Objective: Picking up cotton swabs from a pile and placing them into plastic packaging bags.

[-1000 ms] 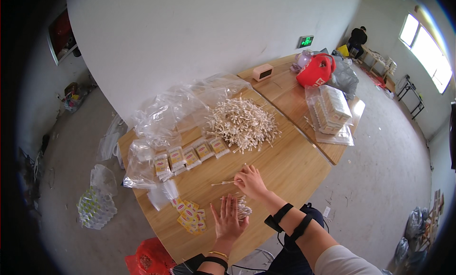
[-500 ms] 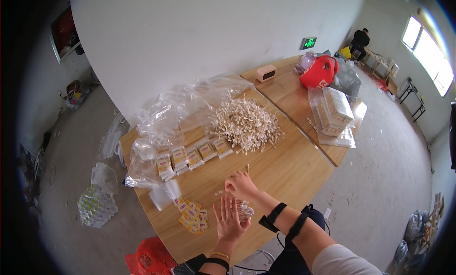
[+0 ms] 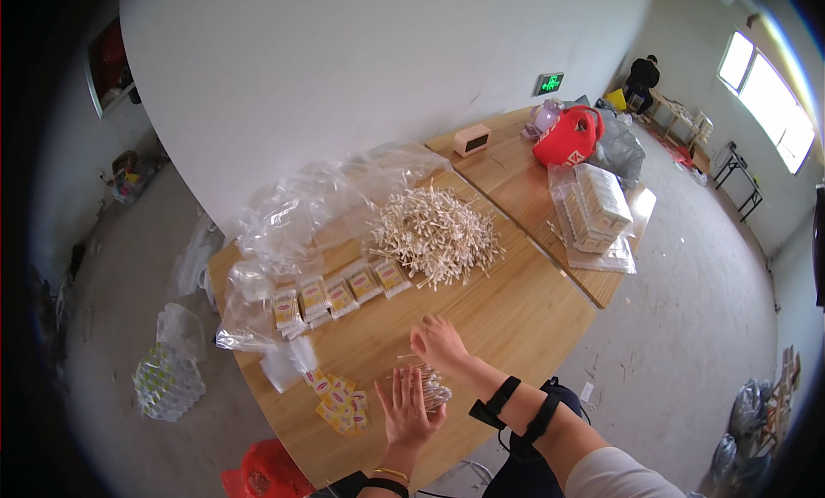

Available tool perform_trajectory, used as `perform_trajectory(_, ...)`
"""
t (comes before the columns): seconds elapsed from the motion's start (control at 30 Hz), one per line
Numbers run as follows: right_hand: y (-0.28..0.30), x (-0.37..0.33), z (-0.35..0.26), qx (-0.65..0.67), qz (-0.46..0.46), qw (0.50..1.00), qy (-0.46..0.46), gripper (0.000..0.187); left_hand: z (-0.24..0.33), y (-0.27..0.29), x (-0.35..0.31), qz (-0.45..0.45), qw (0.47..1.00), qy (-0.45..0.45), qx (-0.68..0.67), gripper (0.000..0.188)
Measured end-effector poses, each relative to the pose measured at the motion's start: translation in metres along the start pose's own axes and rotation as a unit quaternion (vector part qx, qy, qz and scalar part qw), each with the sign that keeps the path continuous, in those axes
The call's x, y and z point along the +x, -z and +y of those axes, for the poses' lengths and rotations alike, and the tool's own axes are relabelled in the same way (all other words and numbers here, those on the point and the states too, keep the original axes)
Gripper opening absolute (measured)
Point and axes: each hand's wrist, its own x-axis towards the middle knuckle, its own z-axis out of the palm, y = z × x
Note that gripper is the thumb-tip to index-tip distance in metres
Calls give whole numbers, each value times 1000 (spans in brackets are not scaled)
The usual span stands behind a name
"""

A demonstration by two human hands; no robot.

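Note:
My left hand (image 3: 408,416) lies with its fingers spread on a small bundle of cotton swabs (image 3: 436,391) near the table's front edge; the palm hides part of the bundle. Just beyond it hovers my right hand (image 3: 438,343), fingers curled together; whatever they pinch is too small to make out. A single swab (image 3: 406,356) shows between the right fingertips and the left ones. Left of my hands, yellow-and-white printed cards (image 3: 342,405) are scattered. Farther off rises a big loose heap of cotton swabs (image 3: 438,236).
Filled swab packets (image 3: 341,297) stand in a row beside crumpled clear plastic bags (image 3: 288,214). Small clear sleeves (image 3: 288,360) lie by the cards. On the adjoining table (image 3: 507,176) sit a pink clock (image 3: 472,140), a red bag (image 3: 567,137) and stacked packs (image 3: 601,206). Another person (image 3: 641,77) sits far right.
The swab that stuck up beyond my right hand no longer shows there; one now lies near the left fingertips. My left hand stays on the bundle. The whole view has shifted slightly.

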Motion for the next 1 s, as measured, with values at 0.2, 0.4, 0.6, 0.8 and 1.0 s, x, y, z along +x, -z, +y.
perform_trajectory(0.2, 24, 47, 19, -200, 105, 969, -98, 13, 4, 5, 3, -24, 1000, 9, -8, 92)
perform_trajectory(0.4, 27, 60, 32, -149, 101, 979, -92, 9, 5, 3, 2, -28, 1000, 9, 1, 92)
perform_trajectory(0.6, 9, 2, 2, 60, 41, 996, -49, 18, 6, 10, 3, -34, 999, 24, -14, 92)
perform_trajectory(0.8, 36, -30, 14, 259, -38, 952, -159, 28, 7, 9, 4, 5, 1000, 9, -20, 95)
perform_trajectory(1.0, 53, -33, 39, 366, -36, 903, -223, 28, 4, 6, 3, 0, 1000, 4, 1, 93)
